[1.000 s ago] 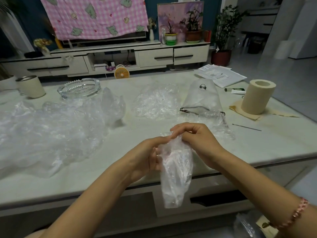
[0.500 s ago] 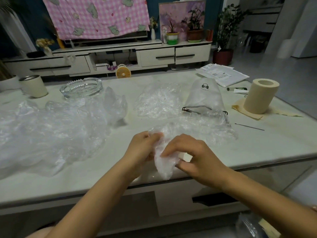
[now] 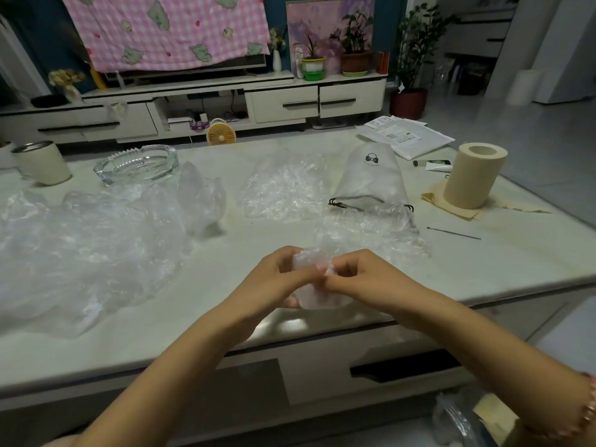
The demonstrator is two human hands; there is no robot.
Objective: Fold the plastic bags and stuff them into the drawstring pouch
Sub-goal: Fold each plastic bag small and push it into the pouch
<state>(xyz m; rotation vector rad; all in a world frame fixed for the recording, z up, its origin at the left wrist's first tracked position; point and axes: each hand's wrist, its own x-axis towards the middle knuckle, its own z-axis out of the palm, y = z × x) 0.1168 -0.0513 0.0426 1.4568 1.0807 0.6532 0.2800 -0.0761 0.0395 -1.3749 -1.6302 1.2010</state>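
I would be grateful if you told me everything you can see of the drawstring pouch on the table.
The drawstring pouch is pale, whitish fabric with a small black logo near its closed far end. It lies on the table, mouth toward the person, a dark cord round the mouth with knotted ends out at both sides. Crumpled clear plastic lies against the mouth. The left hand and right hand, holding a folded plastic bag, do not touch it.

Two hands, left hand (image 3: 271, 282) and right hand (image 3: 364, 279). One pouch (image 3: 371, 179), one roll (image 3: 472, 175), one ashtray (image 3: 137, 164), one cup (image 3: 43, 166), one mailer (image 3: 409, 137), one needle (image 3: 453, 233), one fan (image 3: 221, 136). Three potted plants (image 3: 311, 56) (image 3: 354, 37) (image 3: 416, 43). One bag (image 3: 317, 295) held, two loose bags (image 3: 283, 185) (image 3: 364, 233), plus a pile (image 3: 80, 246) too tangled to count.
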